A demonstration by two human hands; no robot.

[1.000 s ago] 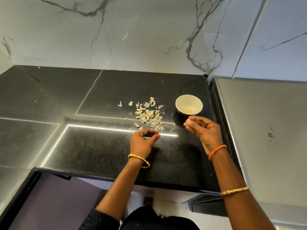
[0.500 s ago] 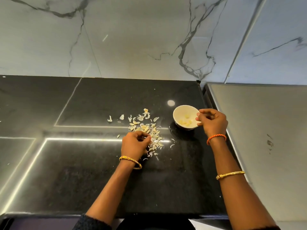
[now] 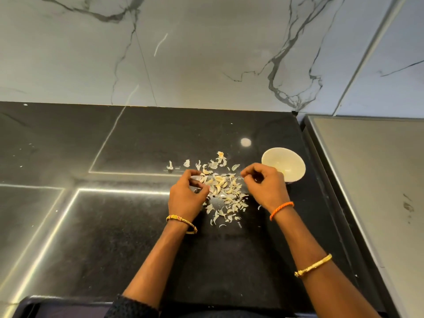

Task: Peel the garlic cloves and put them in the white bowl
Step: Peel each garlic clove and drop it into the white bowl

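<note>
**Both hands over the garlic skins**

Left hand [image 3: 187,198] sits at the left edge of a scattered heap of pale, papery garlic skins and cloves [image 3: 223,189] in the middle of the frame, its fingers curled round a small pale piece. Right hand [image 3: 266,188] hovers at the heap's right edge, fingers curled loosely; whether it holds anything I cannot tell. Just behind that hand, right of centre, stands the small round white bowl [image 3: 292,161] on the glossy black stone countertop [image 3: 114,237].
</note>
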